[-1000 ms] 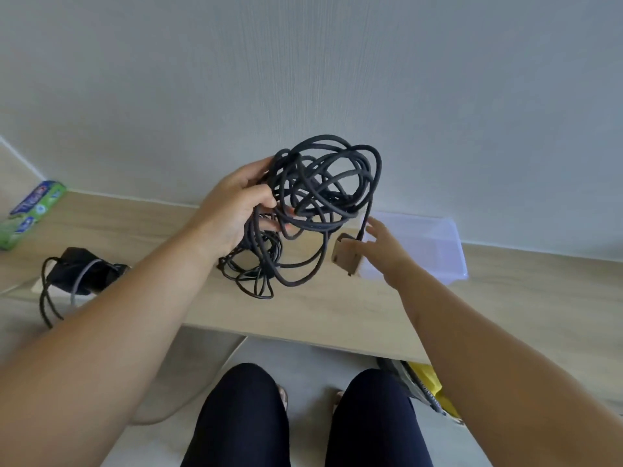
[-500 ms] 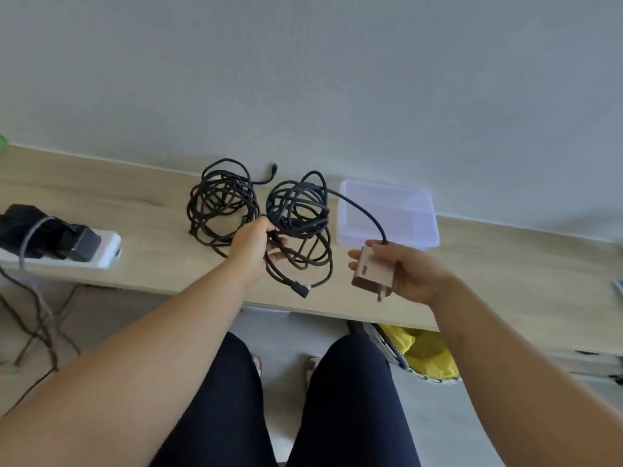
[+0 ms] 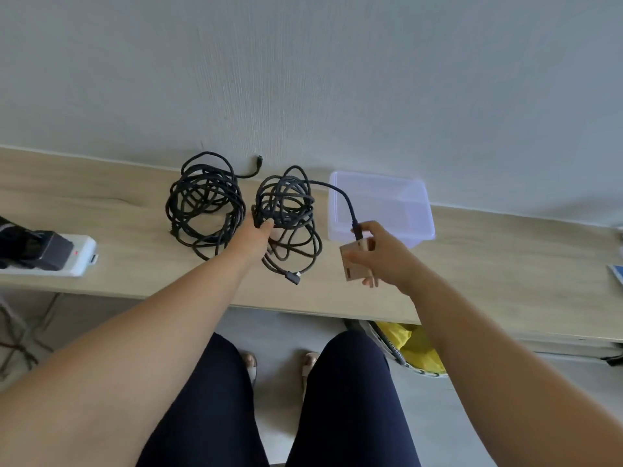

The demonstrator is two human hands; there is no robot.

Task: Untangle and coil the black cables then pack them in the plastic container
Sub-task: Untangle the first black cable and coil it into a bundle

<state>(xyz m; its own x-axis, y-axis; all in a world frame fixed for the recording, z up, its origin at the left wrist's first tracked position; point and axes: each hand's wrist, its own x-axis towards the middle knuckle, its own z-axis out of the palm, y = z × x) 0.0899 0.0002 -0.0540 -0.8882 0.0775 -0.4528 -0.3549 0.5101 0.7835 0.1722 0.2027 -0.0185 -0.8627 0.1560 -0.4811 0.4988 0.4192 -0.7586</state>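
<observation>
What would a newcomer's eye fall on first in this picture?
Two tangled black bundles lie on the wooden desk by the wall: the left cable bundle lies alone, the left hand grips the right cable bundle. The right hand holds a tan charger block joined to it, near the clear plastic container.

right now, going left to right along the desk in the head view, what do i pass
white power strip → loose black cable bundle → second black cable bundle → plastic container. Left out, as they overlap: left hand gripping the second bundle, right hand holding the tan adapter.
</observation>
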